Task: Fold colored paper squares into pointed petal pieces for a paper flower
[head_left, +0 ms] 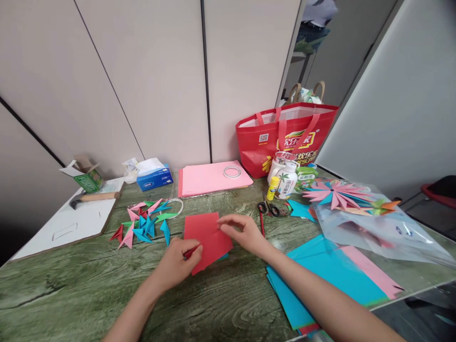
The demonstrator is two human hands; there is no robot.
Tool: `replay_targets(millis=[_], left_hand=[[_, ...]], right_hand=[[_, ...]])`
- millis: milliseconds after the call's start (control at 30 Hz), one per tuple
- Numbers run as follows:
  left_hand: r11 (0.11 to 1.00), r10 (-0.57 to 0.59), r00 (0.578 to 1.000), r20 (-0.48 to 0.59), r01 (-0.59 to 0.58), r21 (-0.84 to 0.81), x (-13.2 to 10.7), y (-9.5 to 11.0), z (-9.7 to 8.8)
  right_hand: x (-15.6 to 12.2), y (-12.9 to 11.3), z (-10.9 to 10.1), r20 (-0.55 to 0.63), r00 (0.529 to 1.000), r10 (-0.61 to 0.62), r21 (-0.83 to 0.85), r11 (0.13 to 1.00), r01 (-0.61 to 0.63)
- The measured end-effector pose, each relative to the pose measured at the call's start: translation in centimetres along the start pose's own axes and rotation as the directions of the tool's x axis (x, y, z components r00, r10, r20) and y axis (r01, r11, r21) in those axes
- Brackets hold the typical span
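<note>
Red square paper (204, 230) lies in front of me on the table, with a sliver of blue paper (223, 257) showing under its lower right edge. The fingers of my left hand (180, 261) are closed in a pinch at the paper's left side, on a red paper edge. My right hand (245, 230) bends over the upper right of the red paper, thumb and fingertips at its edge. Whether those fingertips grip it is hard to make out. Left of the sheets sits a pile of folded paper pieces (144, 229) in pink, blue, red and green.
Scissors (269, 208), a glue stick (272, 188) and a white bottle (287, 180) stand or lie to the right. Blue sheets (331, 270) lie under my right forearm. Behind are pink paper (210, 178), a tissue box (155, 178) and a red bag (254, 147). A hammer (94, 198) rests left.
</note>
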State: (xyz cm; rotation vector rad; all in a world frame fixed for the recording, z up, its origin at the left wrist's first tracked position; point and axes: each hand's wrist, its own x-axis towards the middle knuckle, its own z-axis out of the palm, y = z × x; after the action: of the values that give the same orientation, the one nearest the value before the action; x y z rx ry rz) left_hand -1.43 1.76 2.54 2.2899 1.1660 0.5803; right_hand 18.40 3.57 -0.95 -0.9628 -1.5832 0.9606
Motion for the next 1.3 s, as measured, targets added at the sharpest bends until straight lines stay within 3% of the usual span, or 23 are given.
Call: replay_targets(millis=[100,400,533,767,833,900,967,1033,1167,1300], left_hand=[[0.999,-0.006,1.0,-0.014,0.007,0.038,0.0,0.0,0.4],[0.989,-0.01,0.988,-0.151,0.032,0.145,-0.1,-0.3,1.0],[0.983,-0.014,0.985,-0.169,0.045,0.176,-0.1,-0.2,1.0],[0.98,-0.137,0.978,-0.154,0.111,-0.163,-0.1,-0.1,0.3],[0.944,-0.194,0.957,-0.214,0.123,-0.307,-0.2,-0.3,-0.1],[0.921,-0.234,0.91,-0.344,0.095,-0.377,-0.1,-0.5,-0.2],[0.916,-0.227,0.871,-0.436,0.039,-0.4,0.0,-0.5,-0.1],[0.894,-0.219,0.884,-0.414,0.012,-0.447,0.2,-0.4,0.4],[0.893,-0.279,0.926,-0.256,0.151,-0.425,0.4,-0.3,1.5],[0.885,-0.294,0.918,-0.266,0.157,-0.438,0.4,-0.3,1.4]], right_hand=[[-0.5,-0.3,0.8,0.064,0.998,-0.014,-0.041,0.999,0.017],[-0.6,-0.7,0.6,0.078,0.99,-0.114,-0.13,0.984,0.123],[-0.5,-0.3,0.7,0.011,0.997,-0.083,-0.137,0.987,0.083],[0.2,0.6,0.0,-0.094,0.995,-0.041,-0.147,0.989,0.027],[0.5,0.9,-0.6,-0.175,0.984,-0.021,-0.112,0.994,0.001],[0.8,1.0,-1.0,-0.244,0.97,0.011,-0.078,0.996,-0.031],[0.7,1.1,-1.0,-0.226,0.974,0.023,-0.049,0.998,-0.035],[0.5,1.0,-0.5,-0.16,0.987,0.022,-0.037,0.999,-0.028],[-0.1,0.6,0.8,-0.074,0.997,0.024,-0.072,0.997,-0.029],[-0.2,0.7,0.9,-0.081,0.995,0.05,-0.087,0.995,-0.057]])
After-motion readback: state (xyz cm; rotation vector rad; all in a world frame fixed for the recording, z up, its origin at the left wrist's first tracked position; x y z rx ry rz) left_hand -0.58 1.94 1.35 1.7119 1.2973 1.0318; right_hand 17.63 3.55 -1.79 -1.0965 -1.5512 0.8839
